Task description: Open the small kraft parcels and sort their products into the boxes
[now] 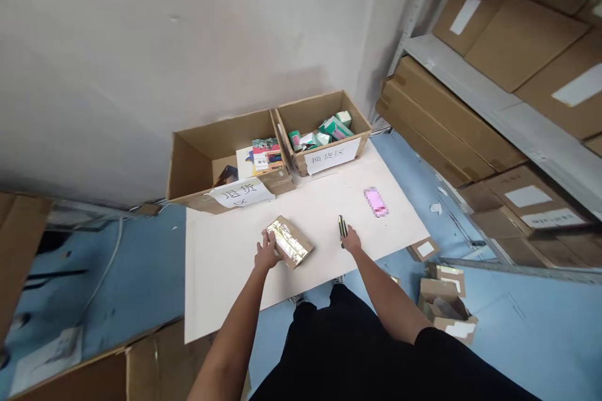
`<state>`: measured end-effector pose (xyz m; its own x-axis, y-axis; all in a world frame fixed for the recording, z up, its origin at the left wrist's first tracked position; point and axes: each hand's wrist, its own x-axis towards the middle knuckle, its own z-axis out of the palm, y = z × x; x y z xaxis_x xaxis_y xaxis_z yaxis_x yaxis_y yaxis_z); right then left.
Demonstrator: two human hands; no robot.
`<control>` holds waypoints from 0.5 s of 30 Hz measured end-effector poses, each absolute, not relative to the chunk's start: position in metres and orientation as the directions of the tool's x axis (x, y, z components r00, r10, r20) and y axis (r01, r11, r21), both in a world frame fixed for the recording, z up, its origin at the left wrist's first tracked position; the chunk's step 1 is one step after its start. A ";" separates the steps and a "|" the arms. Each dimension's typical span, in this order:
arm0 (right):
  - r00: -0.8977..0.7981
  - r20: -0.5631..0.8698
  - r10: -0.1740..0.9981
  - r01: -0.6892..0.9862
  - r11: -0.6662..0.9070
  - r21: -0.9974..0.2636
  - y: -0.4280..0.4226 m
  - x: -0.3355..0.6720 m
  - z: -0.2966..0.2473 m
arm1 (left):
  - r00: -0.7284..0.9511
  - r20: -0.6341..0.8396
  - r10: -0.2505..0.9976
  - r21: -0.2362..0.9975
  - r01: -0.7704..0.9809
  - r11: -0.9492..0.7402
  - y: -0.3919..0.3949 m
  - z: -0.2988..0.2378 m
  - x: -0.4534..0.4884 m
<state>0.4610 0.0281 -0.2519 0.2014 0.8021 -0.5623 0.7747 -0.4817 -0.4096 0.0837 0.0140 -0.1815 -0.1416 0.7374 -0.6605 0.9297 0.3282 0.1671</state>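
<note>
A small brown parcel [290, 240] with shiny tape across its top lies on a white board [226, 288] on the floor. My left hand [267, 253] rests on the parcel's left end, fingers curled over its edge. My right hand [350, 240] lies on the board to the right, closed round a dark narrow tool with a yellow-green stripe [342, 227], likely a utility knife. A pink phone-like object [375, 202] lies farther right on the board.
Two open cardboard boxes with paper labels stand at the board's far edge: the left box [188, 169] holds booklets, the right box [350, 114] holds green packets. Shelves of cartons [517, 44] rise at right. Small opened cartons [446, 304] lie on the blue floor.
</note>
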 end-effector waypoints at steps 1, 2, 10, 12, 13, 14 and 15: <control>0.211 -0.567 0.797 0.764 -0.496 -0.413 0.029 0.456 -0.258 | -0.161 -0.675 0.720 0.154 0.924 0.351 0.013 -0.178 0.087; 0.211 -0.576 0.790 0.756 -0.506 -0.416 0.031 0.450 -0.261 | -0.169 -0.684 0.710 0.150 0.919 0.363 0.012 -0.176 0.090; -0.187 -0.418 0.889 0.605 -0.231 -0.762 0.069 0.366 -0.214 | -0.170 -0.696 0.698 0.183 0.897 0.401 0.009 -0.174 0.095; -0.331 -0.296 0.896 0.589 -0.048 -0.806 0.071 0.332 -0.191 | -0.166 -0.692 0.703 0.196 0.894 0.404 0.009 -0.176 0.096; -0.400 -0.255 0.881 0.588 0.032 -0.808 0.070 0.315 -0.181 | -0.161 -0.688 0.707 0.205 0.892 0.403 0.009 -0.178 0.096; -0.461 -0.234 0.856 0.593 0.101 -0.799 0.068 0.300 -0.173 | -0.156 -0.684 0.713 0.217 0.890 0.402 0.009 -0.179 0.096; -0.498 -0.244 0.832 0.618 0.143 -0.773 0.066 0.286 -0.167 | -0.148 -0.679 0.719 0.231 0.887 0.400 0.008 -0.180 0.096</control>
